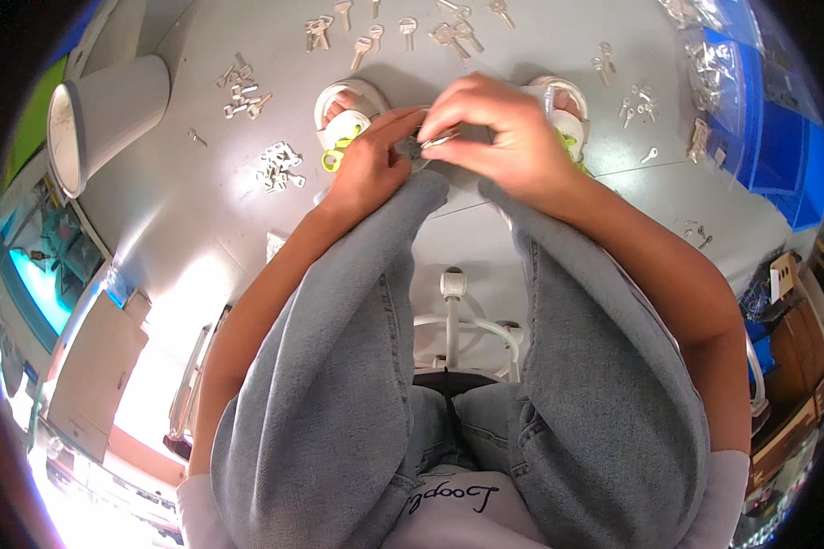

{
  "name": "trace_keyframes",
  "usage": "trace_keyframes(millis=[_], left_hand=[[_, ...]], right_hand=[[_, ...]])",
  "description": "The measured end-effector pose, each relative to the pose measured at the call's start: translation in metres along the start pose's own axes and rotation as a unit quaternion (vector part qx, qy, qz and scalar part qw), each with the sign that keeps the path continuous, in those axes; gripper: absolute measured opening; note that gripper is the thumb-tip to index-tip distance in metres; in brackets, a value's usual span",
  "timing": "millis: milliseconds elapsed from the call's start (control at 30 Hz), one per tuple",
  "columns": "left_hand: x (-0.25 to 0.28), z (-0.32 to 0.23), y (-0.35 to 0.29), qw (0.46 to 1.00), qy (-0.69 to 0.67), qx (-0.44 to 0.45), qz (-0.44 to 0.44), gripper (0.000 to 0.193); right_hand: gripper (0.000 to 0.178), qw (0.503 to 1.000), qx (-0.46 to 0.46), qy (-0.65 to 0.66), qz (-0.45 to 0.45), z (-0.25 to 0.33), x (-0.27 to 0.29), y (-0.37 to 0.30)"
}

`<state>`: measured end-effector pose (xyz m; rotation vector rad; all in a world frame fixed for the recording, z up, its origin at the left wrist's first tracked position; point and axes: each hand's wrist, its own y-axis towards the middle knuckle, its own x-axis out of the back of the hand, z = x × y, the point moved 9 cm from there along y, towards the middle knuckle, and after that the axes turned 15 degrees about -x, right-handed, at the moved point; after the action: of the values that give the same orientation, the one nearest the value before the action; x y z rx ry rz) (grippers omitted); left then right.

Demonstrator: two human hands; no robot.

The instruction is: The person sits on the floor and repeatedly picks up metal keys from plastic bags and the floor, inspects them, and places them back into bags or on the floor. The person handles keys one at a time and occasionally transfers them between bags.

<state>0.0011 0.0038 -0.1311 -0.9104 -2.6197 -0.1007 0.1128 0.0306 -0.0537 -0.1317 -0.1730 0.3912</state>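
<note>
My left hand [372,166] and my right hand [508,128] meet in front of my knees, above the floor. Between the right thumb and fingers is pinched a thin, shiny metal piece [441,139] that looks like a key. The left hand's fingers are curled round something small and greyish next to it, mostly hidden by the fingers. Beyond the hands, loose keys [407,33] lie spread on the grey floor [513,55]. A heap of keys [280,167] sits left of the left hand.
A white bin [119,114] lies on its side at the far left. Blue crates [783,137] with clear bags of small parts stand at the right. My sandalled feet [343,108] rest beside the keys. A white chair base [453,285] is under me.
</note>
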Motion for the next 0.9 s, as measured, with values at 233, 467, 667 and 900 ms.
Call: trace_keyframes(millis=[233,467,667,900], left_hand=[[0.0,0.015,-0.007,0.997,-0.052,0.06,-0.008,0.052],[0.001,0.02,-0.009,0.994,-0.04,0.095,0.018,0.06],[0.0,0.022,-0.011,0.996,0.014,0.08,0.038,0.059],[-0.006,0.02,-0.009,0.994,0.002,0.094,0.049,0.058]], right_hand=[[0.024,0.996,-0.045,-0.072,-0.033,-0.043,-0.017,-0.001],[0.015,0.804,-0.252,-0.104,-0.529,-0.114,0.187,-0.158],[0.022,0.613,-0.554,0.056,-0.56,-0.27,0.104,-0.392],[0.026,0.461,-0.629,0.213,-0.589,-0.284,0.054,-0.382]])
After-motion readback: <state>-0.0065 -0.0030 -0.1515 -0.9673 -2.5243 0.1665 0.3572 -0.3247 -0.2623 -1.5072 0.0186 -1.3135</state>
